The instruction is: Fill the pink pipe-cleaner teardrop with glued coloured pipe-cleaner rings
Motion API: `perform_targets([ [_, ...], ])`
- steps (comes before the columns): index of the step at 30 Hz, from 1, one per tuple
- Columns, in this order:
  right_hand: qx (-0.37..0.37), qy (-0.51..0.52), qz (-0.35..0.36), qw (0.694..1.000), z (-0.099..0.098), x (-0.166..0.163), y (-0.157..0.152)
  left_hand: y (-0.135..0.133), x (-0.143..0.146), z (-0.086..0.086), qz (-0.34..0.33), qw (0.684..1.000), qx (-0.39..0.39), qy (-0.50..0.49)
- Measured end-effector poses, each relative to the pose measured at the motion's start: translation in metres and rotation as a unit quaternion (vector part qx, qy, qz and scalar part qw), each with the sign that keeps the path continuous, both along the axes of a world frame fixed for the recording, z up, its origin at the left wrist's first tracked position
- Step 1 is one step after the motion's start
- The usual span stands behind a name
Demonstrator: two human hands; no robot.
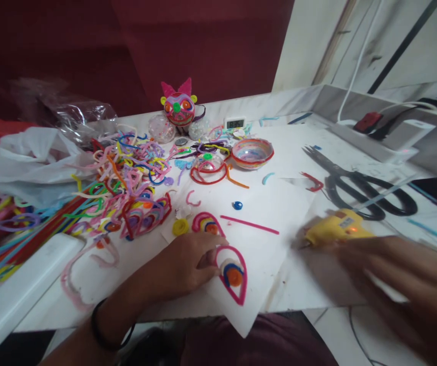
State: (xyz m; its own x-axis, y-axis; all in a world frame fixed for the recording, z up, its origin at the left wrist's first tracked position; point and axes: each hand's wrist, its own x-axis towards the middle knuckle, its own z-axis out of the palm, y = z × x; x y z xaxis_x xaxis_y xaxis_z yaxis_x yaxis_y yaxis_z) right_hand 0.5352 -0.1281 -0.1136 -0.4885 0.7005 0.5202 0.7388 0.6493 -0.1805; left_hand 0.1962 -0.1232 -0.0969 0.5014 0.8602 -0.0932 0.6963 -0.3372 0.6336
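My left hand, with a dark band at its wrist, pinches the left edge of a pink pipe-cleaner teardrop over white paper. Inside that outline sits an orange and blue coil. A similar pink piece with an orange centre is partly hidden behind my fingers. On the right, my right hand is smeared by motion beside a yellow hot glue gun; its grip is unclear. A blue coil and a straight pink pipe-cleaner strip lie on the paper.
Black-handled scissors lie at right, near a power strip. Pipe-cleaner pieces heap at left. A colourful bowl, small digital clock and pink-eared figure stand behind. A white box-like object is front left.
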Motion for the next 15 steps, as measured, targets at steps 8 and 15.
perform_targets([
  [8,0.009,0.014,0.187,0.982,-0.014,-0.104,-0.029,0.002,-0.001,-0.004,-0.016,0.999,0.021,-0.026],
  [15,0.074,-0.012,0.157,0.985,-0.031,-0.117,-0.031,0.004,0.000,-0.002,-0.038,0.998,0.030,-0.045],
])
